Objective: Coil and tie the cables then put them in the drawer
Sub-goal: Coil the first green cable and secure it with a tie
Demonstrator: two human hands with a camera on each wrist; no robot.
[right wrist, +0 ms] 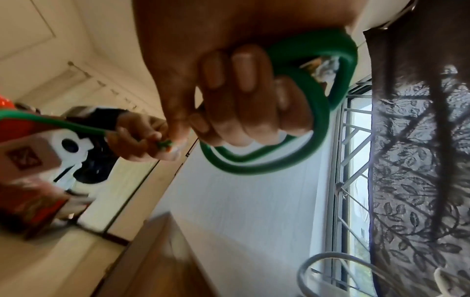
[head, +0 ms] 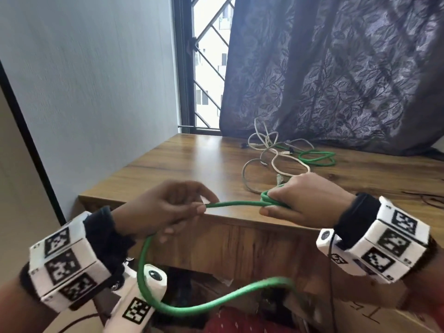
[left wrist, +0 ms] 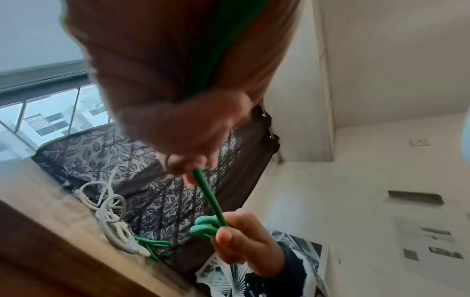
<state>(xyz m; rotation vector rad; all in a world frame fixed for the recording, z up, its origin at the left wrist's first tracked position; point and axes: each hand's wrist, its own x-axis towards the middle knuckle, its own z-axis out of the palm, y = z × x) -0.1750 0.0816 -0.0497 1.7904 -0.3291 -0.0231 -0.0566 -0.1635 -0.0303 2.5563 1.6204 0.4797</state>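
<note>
Loops of green cable [head: 269, 199] clenched in the right hand [head: 310, 200] could spring loose if the left hand [head: 168, 207], pinching its nine-o'clock run, tugs hard.

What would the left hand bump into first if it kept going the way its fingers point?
Probably the right hand. The left hand points along the taut green cable it pinches, which leads straight to the coils the right hand grips. Depth is uncertain.
</note>
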